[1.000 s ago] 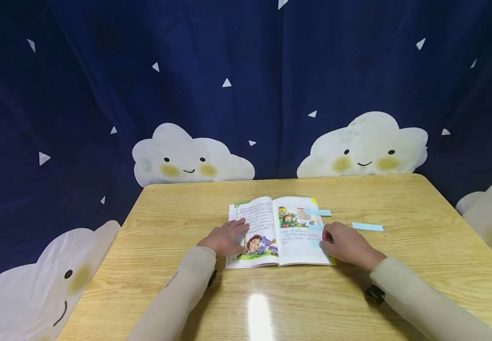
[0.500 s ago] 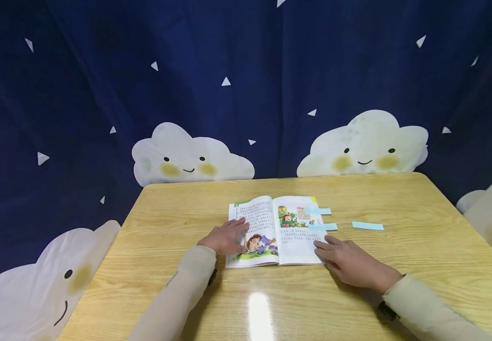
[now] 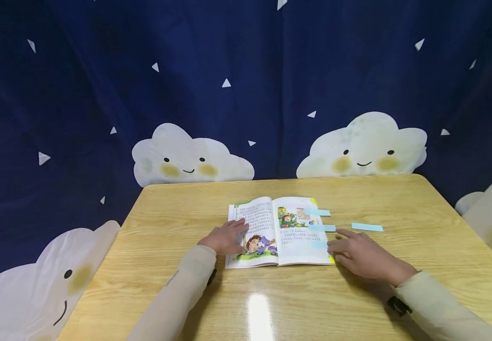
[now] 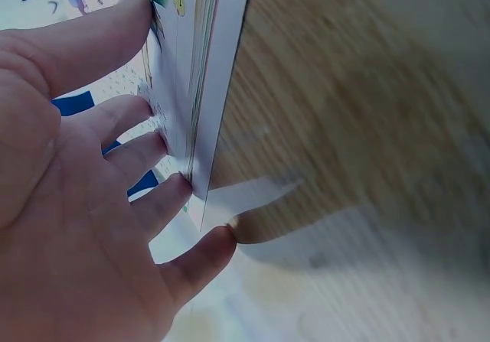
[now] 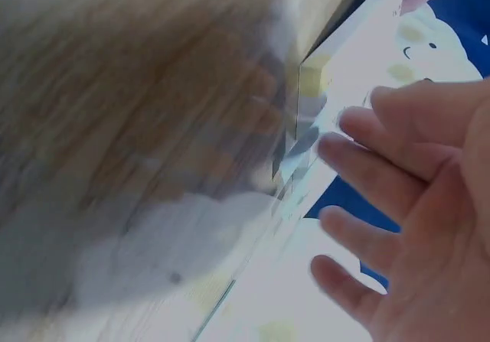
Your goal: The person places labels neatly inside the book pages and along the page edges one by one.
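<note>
Resting the left hand (image 3: 226, 237), with fingers spread, on the left page (image 3: 258, 219) of the open book (image 3: 288, 253), likely to keep it flat on the wooden table (image 3: 212, 308). Showing two pale blue strips (image 3: 326, 228) jutting past the right page's edge, presumably as markers, with a third strip (image 3: 319, 245) on that page beside the right hand (image 3: 360, 254) and a loose strip (image 3: 367, 227) apart on the table. Slanting both forearms (image 3: 175, 291) inward, with the right fingers parted, loosely bent and gripping nothing, without clear sign of contact.

Your left hand (image 3: 225, 237) lies palm down, fingers (image 4: 164, 204) spread; your right hand (image 3: 362, 253) angles inward, its fingers loosely extended.
</note>
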A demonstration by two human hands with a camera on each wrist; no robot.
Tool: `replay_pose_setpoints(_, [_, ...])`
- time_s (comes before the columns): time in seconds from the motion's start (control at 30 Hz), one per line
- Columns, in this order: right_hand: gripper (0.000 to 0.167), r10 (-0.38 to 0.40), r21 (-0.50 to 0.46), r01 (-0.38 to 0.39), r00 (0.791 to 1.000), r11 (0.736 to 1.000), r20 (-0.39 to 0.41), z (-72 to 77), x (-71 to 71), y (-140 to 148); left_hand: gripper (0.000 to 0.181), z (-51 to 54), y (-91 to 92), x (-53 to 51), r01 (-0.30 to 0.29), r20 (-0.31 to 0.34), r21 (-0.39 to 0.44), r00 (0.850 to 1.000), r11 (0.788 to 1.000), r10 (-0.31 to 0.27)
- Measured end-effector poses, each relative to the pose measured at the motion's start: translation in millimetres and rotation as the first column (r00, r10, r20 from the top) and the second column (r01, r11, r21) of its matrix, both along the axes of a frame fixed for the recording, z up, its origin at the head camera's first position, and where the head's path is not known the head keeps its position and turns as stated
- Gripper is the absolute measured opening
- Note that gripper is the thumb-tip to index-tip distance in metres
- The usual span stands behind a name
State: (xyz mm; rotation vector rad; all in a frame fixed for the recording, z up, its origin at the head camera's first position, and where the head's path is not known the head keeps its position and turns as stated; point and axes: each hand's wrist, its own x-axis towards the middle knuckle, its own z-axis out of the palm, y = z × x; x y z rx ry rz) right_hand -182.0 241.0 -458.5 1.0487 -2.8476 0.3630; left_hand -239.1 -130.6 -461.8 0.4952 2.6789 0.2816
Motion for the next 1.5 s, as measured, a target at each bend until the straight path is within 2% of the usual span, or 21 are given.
replay_pose_setpoints(0.07, [0.032,0.020,-0.029,-0.021,0.999,0.999,-0.044,-1.1,-0.4,-4,0.073,-0.3,-1.1,0.5,-0.004,0.006,-0.002,1.000,1.000,0.004])
replay_pose_setpoints(0.13, [0.038,0.031,-0.038,-0.032,0.999,0.999,-0.045,-3.1,0.4,-10,0.073,-0.6,-1.8,0.6,-0.003,0.004,-0.004,1.000,1.000,0.003])
replay_pose_setpoints(0.3, [0.056,0.017,0.022,-0.019,0.995,1.000,0.094,-7.3,4.7,-17,0.073,-2.0,0.1,-0.2,0.009,0.000,-0.014,1.000,1.000,-0.009])
replay_pose_setpoints(0.4, [0.062,-0.017,0.053,0.010,0.991,0.999,0.132,-6.9,6.1,-13,0.073,-2.0,2.1,-0.7,0.014,0.002,-0.013,1.000,1.000,-0.014])
replay_pose_setpoints(0.53, [0.056,-0.062,0.068,0.056,0.994,0.996,0.088,-4.4,5.3,-7,0.074,0.1,2.5,-1.0,0.010,0.002,-0.007,1.000,1.000,-0.010])
replay_pose_setpoints(0.7, [0.053,-0.074,0.101,0.068,0.996,0.993,0.056,-4.8,5.8,-6,0.074,1.8,0.4,-1.7,0.006,-0.001,-0.010,1.000,1.000,-0.006])
replay_pose_setpoints(0.83, [0.051,-0.083,0.095,0.077,0.995,0.993,0.063,-6.6,5.7,-7,0.074,0.7,-0.8,-1.9,0.004,0.001,-0.001,1.000,1.000,-0.004])
replay_pose_setpoints(0.9, [0.047,-0.080,0.062,0.078,0.996,0.995,0.040,-8.2,4.3,-7,0.074,-0.7,-1.6,-1.6,0.000,0.006,0.005,1.000,1.000,0.000])
replay_pose_setpoints(1.0, [0.039,-0.043,-0.017,0.042,0.997,0.999,-0.056,-11.2,-0.6,-9,0.074,-2.3,-3.4,-1.2,-0.010,0.009,0.006,1.000,1.000,0.010])
replay_pose_setpoints(1.07, [0.031,-0.024,-0.058,0.017,0.991,0.998,-0.133,-12.8,-4.4,-11,0.074,-2.6,-4.9,-1.1,-0.016,0.006,0.001,1.000,1.000,0.016])
replay_pose_setpoints(1.17, [0.020,-0.019,-0.070,0.006,0.981,0.998,-0.192,-12.8,-8.0,-14,0.073,-2.3,-6.1,-0.8,-0.022,0.004,-0.009,1.000,1.000,0.022])
replay_pose_setpoints(1.23, [0.016,-0.027,-0.046,0.019,0.984,0.999,-0.173,-12.7,-8.3,-15,0.073,-2.0,-5.4,-0.6,-0.022,0.009,-0.004,1.000,1.000,0.022])
replay_pose_setpoints(1.37, [0.018,-0.036,0.007,0.037,0.992,0.999,-0.119,-13.5,-5.8,-15,0.073,-1.2,-2.1,-0.7,-0.009,0.011,0.011,1.000,1.000,0.009])
replay_pose_setpoints(1.5, [0.016,-0.016,0.014,0.018,0.994,1.000,-0.107,-14.4,-5.7,-13,0.073,-3.0,-1.1,-1.1,-0.004,0.005,-0.003,1.000,1.000,0.004])
